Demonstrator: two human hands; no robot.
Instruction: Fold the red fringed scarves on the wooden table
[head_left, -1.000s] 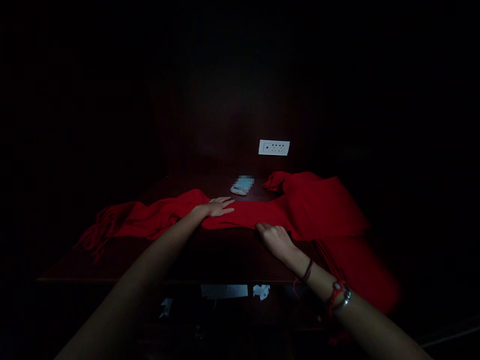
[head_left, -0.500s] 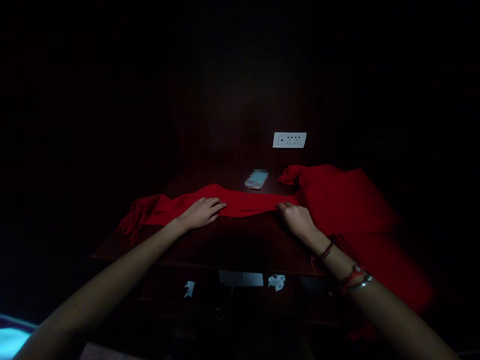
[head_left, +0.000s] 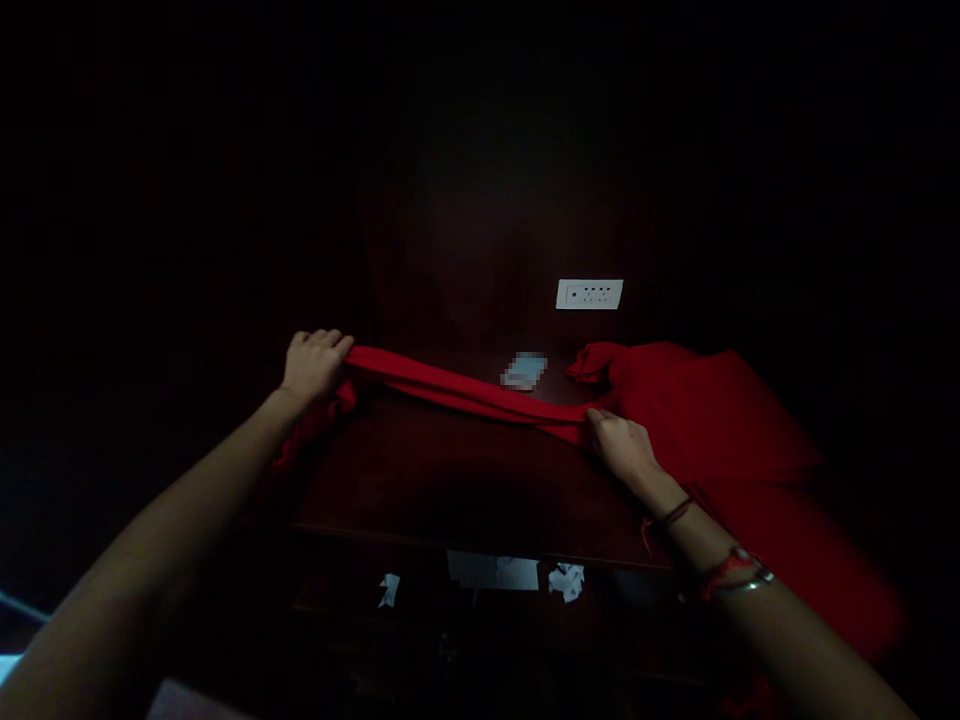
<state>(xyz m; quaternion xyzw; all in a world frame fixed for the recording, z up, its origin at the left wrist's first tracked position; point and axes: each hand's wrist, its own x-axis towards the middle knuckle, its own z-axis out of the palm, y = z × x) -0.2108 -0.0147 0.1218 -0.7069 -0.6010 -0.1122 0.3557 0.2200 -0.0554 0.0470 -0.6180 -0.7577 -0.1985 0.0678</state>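
A long red fringed scarf (head_left: 457,385) is stretched in a narrow, bunched strip between my two hands over a dark wooden desk (head_left: 420,480). My left hand (head_left: 316,362) is closed round the scarf and lifted at the left, with loose cloth hanging below it. Pinched on the strip's right part, my right hand (head_left: 621,443) sits lower, close to the desk. From there the red cloth spreads into a wide, folded heap (head_left: 712,410) at the right, which drops over the desk's front edge. Bracelets circle my right wrist.
A blurred-out light blue object (head_left: 525,371) lies on the desk behind the scarf. A white socket plate (head_left: 589,294) is on the dark back wall. Below the desktop are pale paper patches (head_left: 495,572). The surroundings are very dark.
My left hand, flat on the scarf before, has gone left and up and now grips it. The strip has risen and narrowed. My right hand keeps its pinch; the view has shifted slightly.
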